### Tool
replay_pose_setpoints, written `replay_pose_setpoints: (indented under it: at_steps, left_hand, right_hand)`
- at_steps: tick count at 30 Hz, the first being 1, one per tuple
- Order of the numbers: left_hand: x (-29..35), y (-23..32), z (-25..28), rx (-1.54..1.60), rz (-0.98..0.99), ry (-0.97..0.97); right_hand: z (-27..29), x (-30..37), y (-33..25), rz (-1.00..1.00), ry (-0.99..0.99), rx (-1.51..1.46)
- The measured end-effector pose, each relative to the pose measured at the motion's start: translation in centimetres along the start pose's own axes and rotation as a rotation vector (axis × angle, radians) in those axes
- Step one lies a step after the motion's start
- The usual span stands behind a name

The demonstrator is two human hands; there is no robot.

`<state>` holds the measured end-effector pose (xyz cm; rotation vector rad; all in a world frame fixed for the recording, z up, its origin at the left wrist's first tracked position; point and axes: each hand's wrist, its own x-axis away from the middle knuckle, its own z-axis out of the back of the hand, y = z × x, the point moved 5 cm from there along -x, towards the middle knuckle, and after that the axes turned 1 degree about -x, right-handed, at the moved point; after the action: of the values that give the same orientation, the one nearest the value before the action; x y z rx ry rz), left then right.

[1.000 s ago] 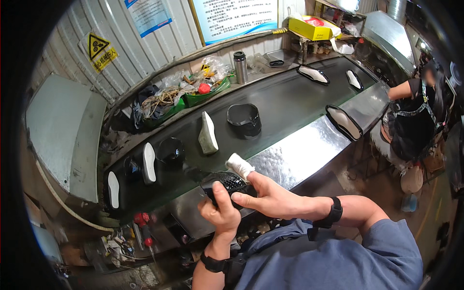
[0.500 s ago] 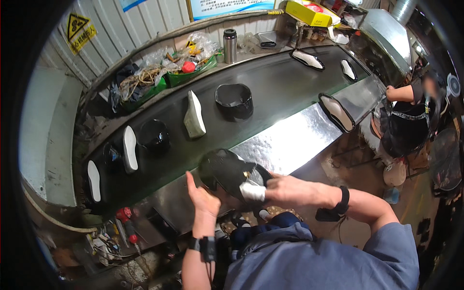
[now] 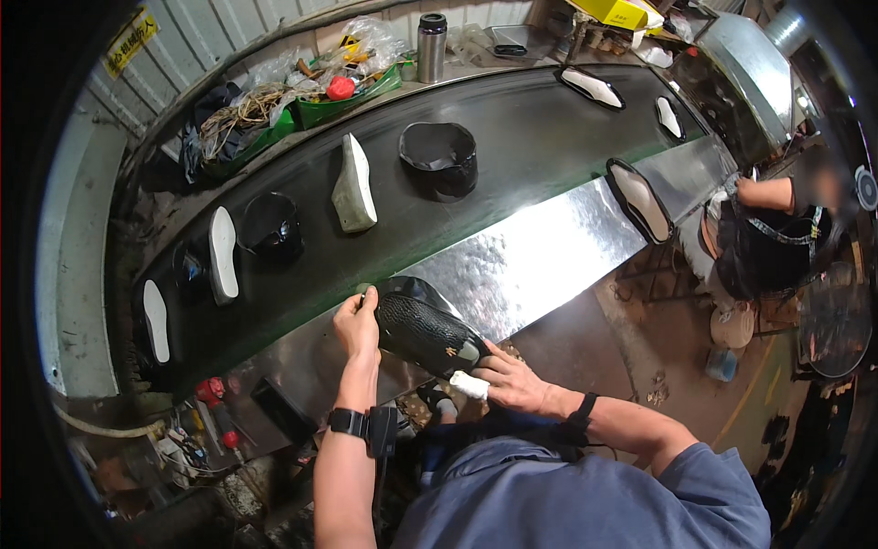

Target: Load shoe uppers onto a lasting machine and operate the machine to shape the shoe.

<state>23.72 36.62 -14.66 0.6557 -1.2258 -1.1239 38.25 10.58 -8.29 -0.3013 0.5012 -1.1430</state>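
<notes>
A black shoe upper (image 3: 421, 331) of pebbled leather, with a small gold mark near its lower end, lies tilted between my hands above the metal ledge. My left hand (image 3: 357, 328) is closed at its upper left edge, thumb pressed against it. Around its lower right end, my right hand (image 3: 517, 380) is closed, fingers on the leather. A white wrapping (image 3: 469, 384) shows at that hand; whether it covers a finger or is held cannot be told. Beyond, a pale grey-green shoe last (image 3: 355, 188) and an open black upper (image 3: 439, 160) stand on the dark belt (image 3: 320, 265).
Other white-bottomed lasts (image 3: 222, 256) and black uppers (image 3: 272, 229) sit along the belt. A bright metal ledge (image 3: 540, 261) edges its near side. Behind are a steel thermos (image 3: 432, 50) and green scrap bags (image 3: 315, 112). Red-handled tools (image 3: 210, 393) lie lower left; a person (image 3: 773, 229) works at right.
My left hand has come from an outstretched finger to a grip on the upper. The upper has turned, showing its pebbled side. The view has shifted slightly.
</notes>
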Motion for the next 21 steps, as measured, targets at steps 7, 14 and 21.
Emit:
replay_pose_setpoints:
  at_steps: [7, 14, 21]
  left_hand:
    - [-1.6, 0.9, 0.0, -0.321, -0.231, 0.324]
    - [1.7, -4.6, 1.9, 0.167, 0.1, 0.134]
    - [4.2, 0.5, -2.4, -0.628, -0.125, 0.179]
  right_hand:
    - [-1.8, -3.5, 4.0, -0.48, 0.416, -0.58]
    - [-1.5, 0.3, 4.8, -0.292, 0.169, -0.618]
    - [-1.9, 0.5, 5.2, -0.211, 0.08, -0.507]
